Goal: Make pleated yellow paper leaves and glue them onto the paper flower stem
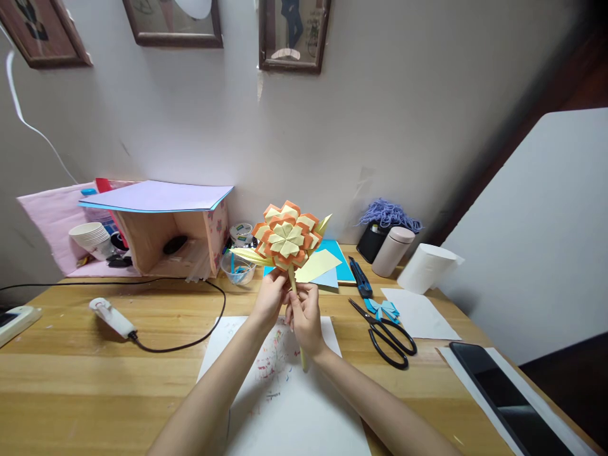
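Note:
An orange and pale yellow folded paper flower (287, 238) stands upright on a yellow stem (292, 278), with a pale yellow leaf on either side of the bloom. My left hand (270, 297) is closed at the upper stem, just under the bloom; part of its fingers is hidden behind. Slightly lower, my right hand (306, 316) wraps round the same stem, whose bottom end pokes out beneath it. Under both hands lies a large white sheet (304, 411) with red and blue marks.
Black-handled scissors (387, 335), a utility knife (361, 277) and a blue paper bow (384, 310) lie to the right. A phone (506, 399) rests at the right edge. Leftward are a white plug (111, 316) with a black cord and a cardboard box (166, 240). Coloured paper (325, 266) lies behind.

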Action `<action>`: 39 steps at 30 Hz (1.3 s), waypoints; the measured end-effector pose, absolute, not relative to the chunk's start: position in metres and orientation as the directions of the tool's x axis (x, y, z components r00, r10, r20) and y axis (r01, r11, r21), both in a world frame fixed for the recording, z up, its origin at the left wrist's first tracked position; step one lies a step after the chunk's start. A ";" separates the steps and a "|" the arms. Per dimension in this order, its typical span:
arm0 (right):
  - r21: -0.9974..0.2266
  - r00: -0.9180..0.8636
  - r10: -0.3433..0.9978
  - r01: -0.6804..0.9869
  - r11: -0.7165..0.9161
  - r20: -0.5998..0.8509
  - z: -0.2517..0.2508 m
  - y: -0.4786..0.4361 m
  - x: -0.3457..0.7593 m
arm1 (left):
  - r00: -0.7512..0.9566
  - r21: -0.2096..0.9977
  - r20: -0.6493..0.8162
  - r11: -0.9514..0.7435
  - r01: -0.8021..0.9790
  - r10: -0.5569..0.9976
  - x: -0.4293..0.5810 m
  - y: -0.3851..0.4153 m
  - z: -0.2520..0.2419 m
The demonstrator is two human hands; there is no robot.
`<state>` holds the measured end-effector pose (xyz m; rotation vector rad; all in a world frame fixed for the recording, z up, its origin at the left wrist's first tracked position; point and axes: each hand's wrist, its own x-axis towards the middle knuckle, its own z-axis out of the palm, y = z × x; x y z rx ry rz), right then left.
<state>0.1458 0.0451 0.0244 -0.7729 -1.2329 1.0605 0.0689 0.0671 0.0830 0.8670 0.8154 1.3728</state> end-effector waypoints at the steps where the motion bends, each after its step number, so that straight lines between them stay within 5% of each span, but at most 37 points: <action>1: -0.915 0.000 0.935 -0.208 0.346 0.353 0.024 0.045 0.146 | 0.042 0.884 0.009 0.012 -0.467 0.999 0.069 0.067 0.083; 39: -0.918 0.011 0.942 -0.222 0.329 0.335 0.025 0.049 0.148 | -0.009 0.925 0.128 -0.123 -0.359 0.992 0.064 0.074 0.073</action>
